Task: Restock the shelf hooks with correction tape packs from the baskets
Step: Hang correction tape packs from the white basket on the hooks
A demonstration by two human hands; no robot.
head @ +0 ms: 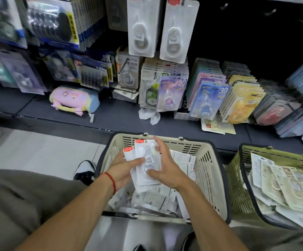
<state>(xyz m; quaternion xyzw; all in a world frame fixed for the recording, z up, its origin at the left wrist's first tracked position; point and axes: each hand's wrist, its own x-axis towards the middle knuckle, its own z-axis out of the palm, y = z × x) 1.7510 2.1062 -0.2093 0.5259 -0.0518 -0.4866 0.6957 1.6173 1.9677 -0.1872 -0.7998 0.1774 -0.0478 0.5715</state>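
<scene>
Over the cream basket [208, 160] both hands hold a small stack of clear correction tape packs [147, 162] with red tops. My left hand [123, 169] grips the stack from the left, thumb across the front. My right hand [165, 165] holds its right edge, fingers on the top and thumb on the lower front. More packs [154, 200] lie loose in the basket below. Two matching packs [141, 26] [177, 29] hang on shelf hooks above.
A green basket [237, 187] at the right holds several other packs. The dark shelf [110, 115] carries rows of coloured tape packs, a pink pouch [74, 100] and a crumpled wrapper. Empty hooks [270, 12] show at the upper right. My knees flank the cream basket.
</scene>
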